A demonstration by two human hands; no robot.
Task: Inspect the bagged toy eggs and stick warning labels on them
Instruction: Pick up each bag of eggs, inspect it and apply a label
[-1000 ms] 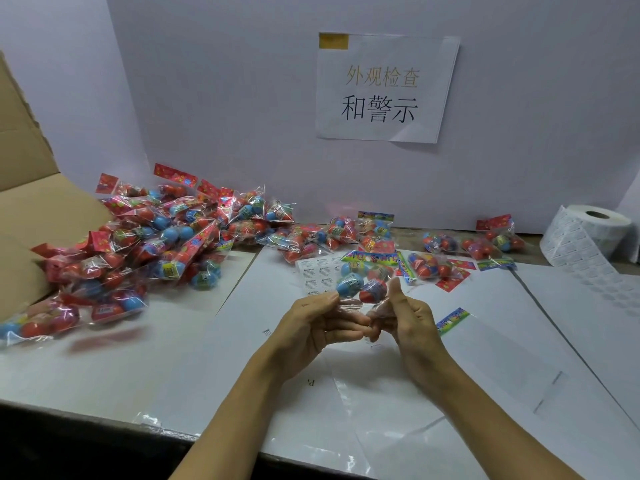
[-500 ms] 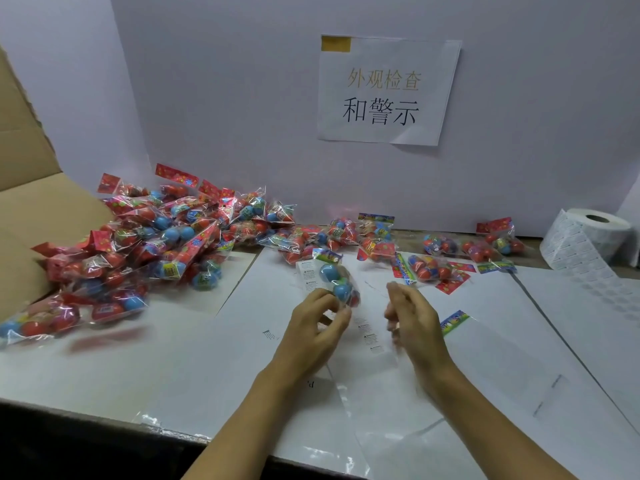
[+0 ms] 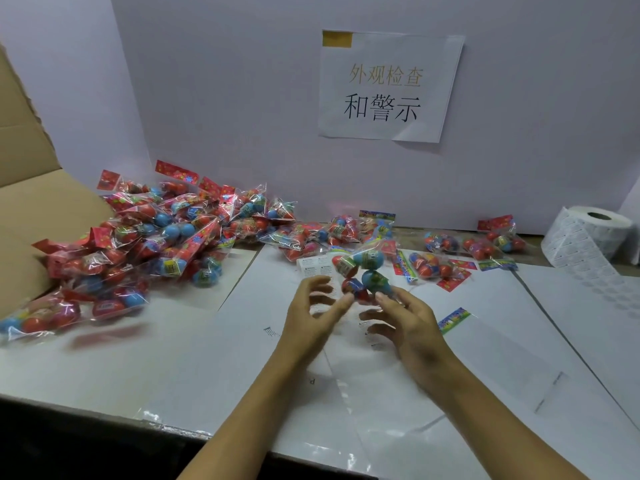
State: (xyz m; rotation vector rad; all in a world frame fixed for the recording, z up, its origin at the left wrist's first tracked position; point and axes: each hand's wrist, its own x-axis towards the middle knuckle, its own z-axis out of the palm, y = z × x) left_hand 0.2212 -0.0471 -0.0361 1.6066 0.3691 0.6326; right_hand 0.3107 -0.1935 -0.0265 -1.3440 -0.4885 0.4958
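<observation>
A clear bag of toy eggs (image 3: 363, 273), with blue and red eggs inside, sits just above the table between my two hands. My left hand (image 3: 311, 315) has its fingers spread and fairly straight, and its fingertips touch the red egg at the bag's lower left. My right hand (image 3: 407, 322) reaches in from the right with loose fingers, its index tip against the lower blue egg. A short white strip of warning labels (image 3: 315, 266) lies just beyond my left thumb. The hand movement is blurred.
A big heap of bagged eggs (image 3: 166, 244) covers the left of the table beside an open cardboard box (image 3: 31, 209). A few more bags (image 3: 436, 265) lie at the back right. A white label roll (image 3: 588, 237) stands at the far right. White paper sheets (image 3: 502, 341) cover the table.
The bag was first held low between both hands, then my left hand alone lifted it forward. Now the left fingers have spread and my right hand has come back to touch the bag.
</observation>
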